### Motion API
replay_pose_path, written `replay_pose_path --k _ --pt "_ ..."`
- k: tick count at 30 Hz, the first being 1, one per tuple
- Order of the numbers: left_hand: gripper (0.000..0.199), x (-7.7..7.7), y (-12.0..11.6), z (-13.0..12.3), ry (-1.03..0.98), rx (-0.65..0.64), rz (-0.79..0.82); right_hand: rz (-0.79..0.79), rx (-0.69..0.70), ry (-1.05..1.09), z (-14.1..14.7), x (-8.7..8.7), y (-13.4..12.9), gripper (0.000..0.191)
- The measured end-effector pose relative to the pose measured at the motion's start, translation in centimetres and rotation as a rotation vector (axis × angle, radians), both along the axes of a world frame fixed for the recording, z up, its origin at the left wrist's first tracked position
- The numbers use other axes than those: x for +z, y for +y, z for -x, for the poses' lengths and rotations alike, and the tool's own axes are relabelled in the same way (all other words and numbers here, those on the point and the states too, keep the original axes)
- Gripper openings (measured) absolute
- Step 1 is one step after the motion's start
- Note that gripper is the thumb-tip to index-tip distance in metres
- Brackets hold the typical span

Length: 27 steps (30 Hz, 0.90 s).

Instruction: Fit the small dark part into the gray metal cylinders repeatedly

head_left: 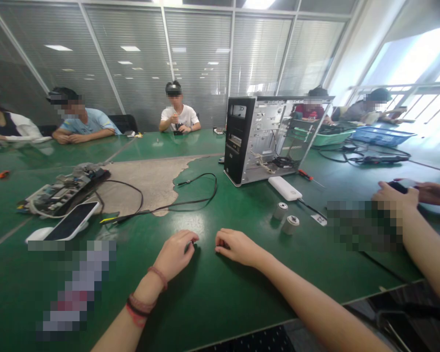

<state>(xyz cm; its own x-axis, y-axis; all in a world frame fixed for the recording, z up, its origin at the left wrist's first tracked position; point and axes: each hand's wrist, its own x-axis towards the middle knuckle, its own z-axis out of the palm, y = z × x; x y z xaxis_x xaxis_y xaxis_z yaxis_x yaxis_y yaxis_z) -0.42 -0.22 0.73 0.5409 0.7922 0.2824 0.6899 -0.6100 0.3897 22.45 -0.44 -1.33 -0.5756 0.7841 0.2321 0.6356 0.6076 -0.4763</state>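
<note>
My left hand (176,253), with bands round its wrist, rests on the green table (201,303) with its fingers curled round a small dark object (190,246), mostly hidden. Just right of it and apart from it lies my right hand (236,246), fingers curled inward; whether anything is inside is hidden. Two small silver cylinders (290,224) stand to the right of my right hand. Beyond them is a white power bank (285,188) with a cable plugged in.
An open computer case (235,142) stands ahead. At the left are a phone on a white stand (75,220), an electronic assembly (64,190) and black cables. A neighbour's hands (396,195) are at the right, near a screwdriver (305,175). Several people sit across the table.
</note>
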Motion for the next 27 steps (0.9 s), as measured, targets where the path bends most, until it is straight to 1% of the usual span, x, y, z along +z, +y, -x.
replay_pose_path --k 2,4,5,7,9,10,11,12,13,15,17,19,27 --pt "0.024 -0.1 0.0 0.0 0.000 0.000 0.002 -0.014 -0.041 0.040 -1.3 0.8 0.6 0.004" --pt "0.023 -0.1 -0.1 -0.1 0.000 0.002 0.005 -0.056 -0.167 0.120 -3.7 1.9 1.5 0.007" --pt "0.023 0.0 -0.1 -0.1 -0.001 0.003 0.006 -0.086 -0.261 0.170 -5.3 2.4 1.9 0.010" --pt "0.023 0.1 -0.1 -0.1 -0.008 0.001 0.005 -0.196 -0.527 0.276 -9.1 3.1 2.7 0.015" --pt "0.023 0.2 -0.2 -0.2 -0.013 0.000 0.006 -0.289 -0.817 0.326 -13.2 3.3 3.1 0.020" --pt "0.023 0.2 -0.2 -0.2 -0.012 0.000 0.006 -0.310 -0.940 0.334 -15.0 3.2 3.2 0.021" --pt "0.023 0.2 -0.2 -0.2 -0.011 0.000 0.005 -0.304 -1.024 0.321 -16.5 2.9 3.2 0.022" --pt "0.023 0.2 -0.2 -0.2 -0.010 0.001 0.004 -0.280 -1.070 0.297 -17.8 2.6 3.1 0.023" --pt "0.023 0.2 -0.2 -0.3 -0.009 0.001 0.002 -0.245 -1.094 0.266 -18.6 2.3 3.1 0.023" --pt "0.023 0.2 -0.2 -0.3 -0.006 0.001 -0.001 -0.151 -1.090 0.189 -19.4 1.7 3.0 0.023" --pt "0.023 0.1 -0.2 -0.2 -0.002 0.002 -0.003 -0.068 -1.068 0.128 -19.2 1.4 3.2 0.022" --pt "0.023 0.1 -0.2 -0.2 0.000 0.002 -0.005 -0.021 -1.051 0.096 -18.7 1.3 3.4 0.019" --pt "0.023 -0.1 -0.2 -0.2 0.021 -0.002 -0.001 -0.020 -1.026 0.076 -18.1 1.1 3.7 0.018"
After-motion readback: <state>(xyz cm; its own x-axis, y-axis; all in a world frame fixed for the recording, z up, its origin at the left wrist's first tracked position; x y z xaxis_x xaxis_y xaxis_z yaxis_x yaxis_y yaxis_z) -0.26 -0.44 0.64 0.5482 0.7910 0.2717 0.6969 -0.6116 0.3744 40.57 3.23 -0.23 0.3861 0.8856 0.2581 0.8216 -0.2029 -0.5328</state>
